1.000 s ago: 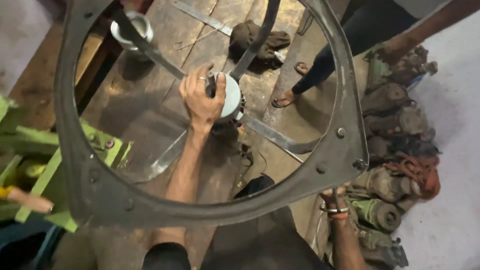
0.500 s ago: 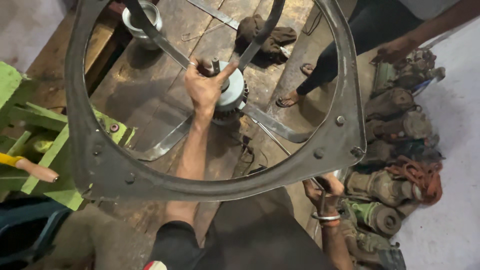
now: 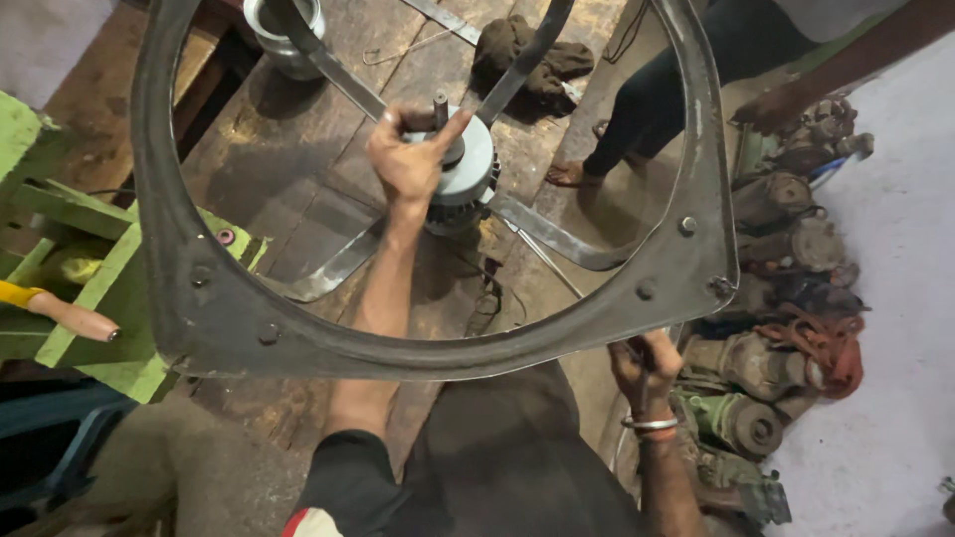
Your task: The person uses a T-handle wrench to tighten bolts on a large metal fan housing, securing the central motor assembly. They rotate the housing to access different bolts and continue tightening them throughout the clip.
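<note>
My left hand (image 3: 413, 159) reaches through the ring frame (image 3: 199, 298), clenched on the motor hub (image 3: 468, 174) at its centre, shaft pointing up at me. My right hand (image 3: 645, 366) grips the frame's near rim, below the hub.

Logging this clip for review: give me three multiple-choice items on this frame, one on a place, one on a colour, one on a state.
1. Where is the left hand?
A. on the motor hub at the frame's centre
B. on the green stand
C. on the dark cloth

2. What colour is the stand at the left?
A. red
B. green
C. white

3. How is the right hand?
A. open, flat on the bench
B. closed at the ring frame's lower edge
C. out of view

Answers: A, its fingers rest on the motor by the shaft; B, its bars are painted green; B, its fingers curl under the ring frame.
</note>
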